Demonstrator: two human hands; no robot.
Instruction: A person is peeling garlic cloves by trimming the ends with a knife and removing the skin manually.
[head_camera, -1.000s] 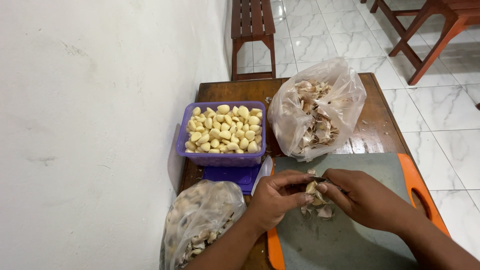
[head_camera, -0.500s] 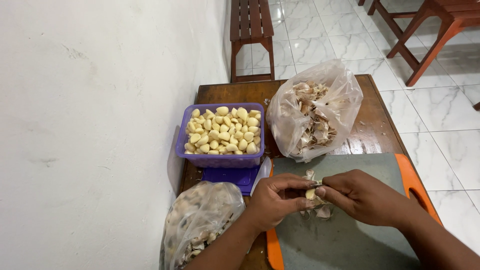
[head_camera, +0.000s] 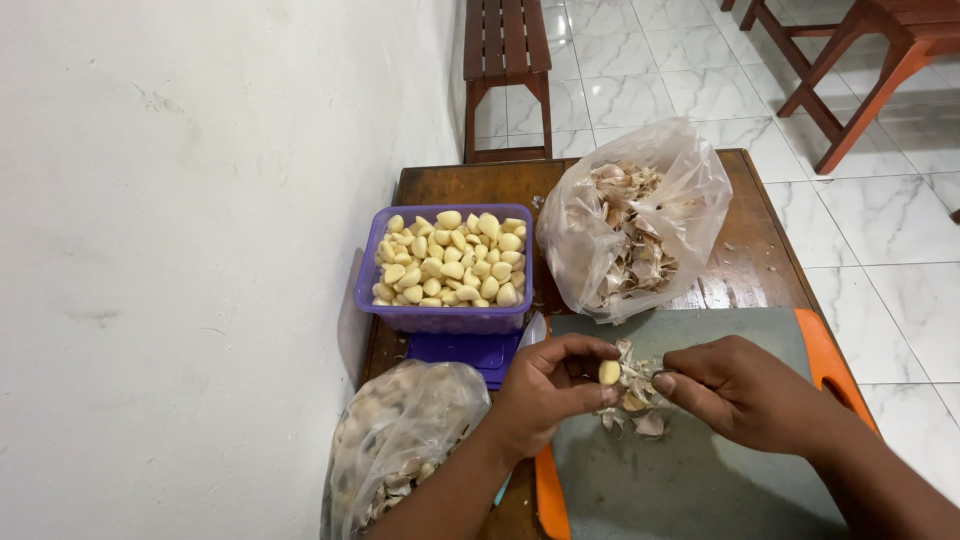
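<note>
head view: left hand (head_camera: 545, 395) grip pinched on a peeled garlic clove (head_camera: 609, 372); right hand (head_camera: 745, 390) grip closed, contents unclear. husks (head_camera: 632, 400) between them on grey board (head_camera: 700, 480). purple tub (head_camera: 445, 318) beyond left grip; clear husk bag (head_camera: 640, 225) ahead on desk (head_camera: 760, 260).

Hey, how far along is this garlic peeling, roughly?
Well along: the purple basket is heaped with peeled cloves, and one clear bag holds loose skins. In hand: the left hand pinches a peeled clove while the right hand pulls skins. Left: a bag of unpeeled garlic.
</note>
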